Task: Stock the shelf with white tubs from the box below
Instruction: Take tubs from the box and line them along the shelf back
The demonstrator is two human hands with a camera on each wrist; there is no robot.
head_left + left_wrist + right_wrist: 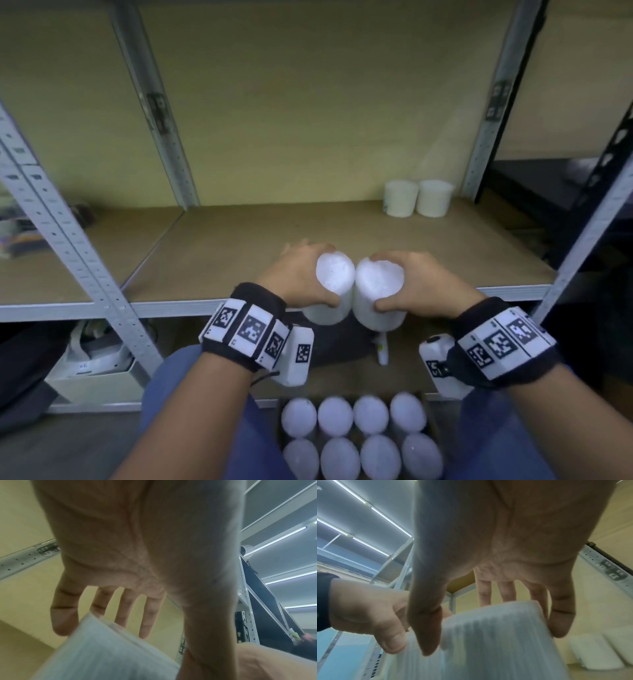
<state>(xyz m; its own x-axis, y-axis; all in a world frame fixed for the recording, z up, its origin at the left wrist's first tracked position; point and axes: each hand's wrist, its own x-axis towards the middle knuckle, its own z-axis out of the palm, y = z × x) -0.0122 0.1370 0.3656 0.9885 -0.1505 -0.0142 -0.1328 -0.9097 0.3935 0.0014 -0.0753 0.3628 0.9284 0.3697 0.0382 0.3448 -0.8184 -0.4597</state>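
Note:
I hold two white tubs side by side in the air at the front edge of the shelf (239, 240). My left hand (301, 274) grips the left tub (334, 279) round its top, thumb towards me and fingers on the far side. My right hand (407, 277) grips the right tub (378, 284) the same way. The two tubs touch. In the left wrist view the left tub (106, 649) fills the lower part under the fingers (147, 616). The right wrist view has the right tub (491, 635) between thumb and fingers (561, 615). Below, a box (432, 419) holds several more white tubs (370, 414).
Two white tubs (416, 198) stand at the back right of the shelf. Grey perforated uprights (61, 233) frame the bay on both sides. A white box (96, 373) sits under the shelf at the left. A small white bottle (383, 349) lies on the floor beneath the held tubs.

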